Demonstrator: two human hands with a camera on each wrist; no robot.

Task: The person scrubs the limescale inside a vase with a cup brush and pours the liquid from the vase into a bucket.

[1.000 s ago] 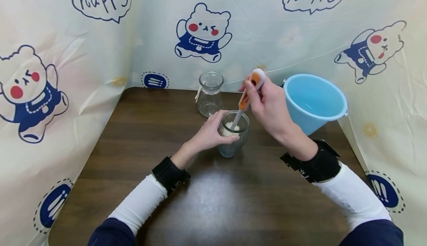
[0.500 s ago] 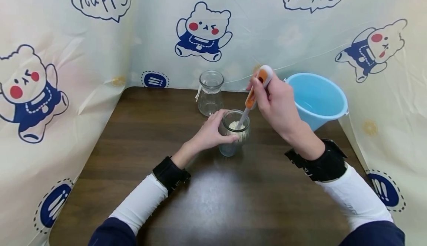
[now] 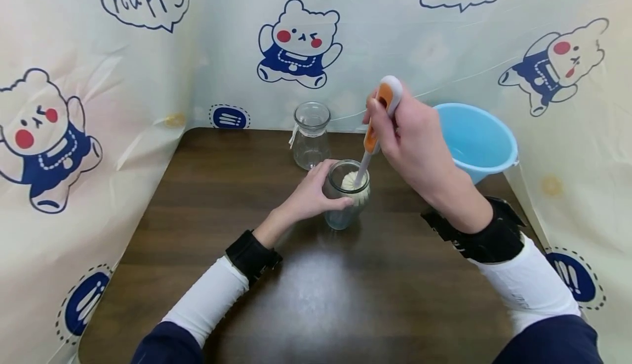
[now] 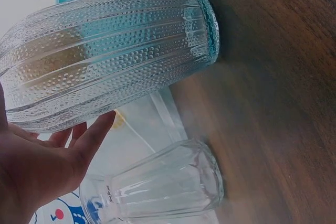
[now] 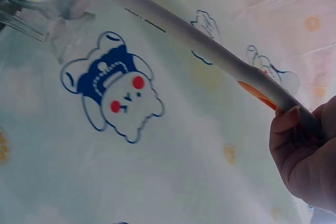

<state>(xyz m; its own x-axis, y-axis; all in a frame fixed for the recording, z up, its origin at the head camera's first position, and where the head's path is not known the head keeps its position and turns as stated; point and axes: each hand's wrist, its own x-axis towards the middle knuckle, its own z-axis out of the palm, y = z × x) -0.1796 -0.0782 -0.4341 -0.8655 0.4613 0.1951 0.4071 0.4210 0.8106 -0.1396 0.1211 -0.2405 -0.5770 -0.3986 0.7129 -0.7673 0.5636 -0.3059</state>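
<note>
My left hand (image 3: 313, 194) grips a clear ribbed glass jar (image 3: 339, 220) around its upper side, thumb in front and fingers behind. Seen from the left wrist, the jar (image 4: 147, 35) has a dimpled surface and stands on the wood. My right hand (image 3: 417, 144) holds a bottle brush (image 3: 387, 98) by its orange-and-white handle. Its grey shaft slants down through the jar's mouth. The cream brush head (image 3: 353, 181) sits inside, near the rim, and shows as a blurred beige patch through the glass in the left wrist view. In the right wrist view, fingers curl round the handle (image 5: 310, 121).
A second glass jar (image 3: 312, 144), with a string tied at its neck, stands just behind the left hand. At the back right is a light blue bucket (image 3: 479, 139). The brown wooden table (image 3: 222, 188) meets a patterned cloth (image 3: 222, 40) at its back and sides.
My right hand has risen and moved right with the brush, and the brush head has come up toward the jar's rim. The left hand keeps its hold on the jar.
</note>
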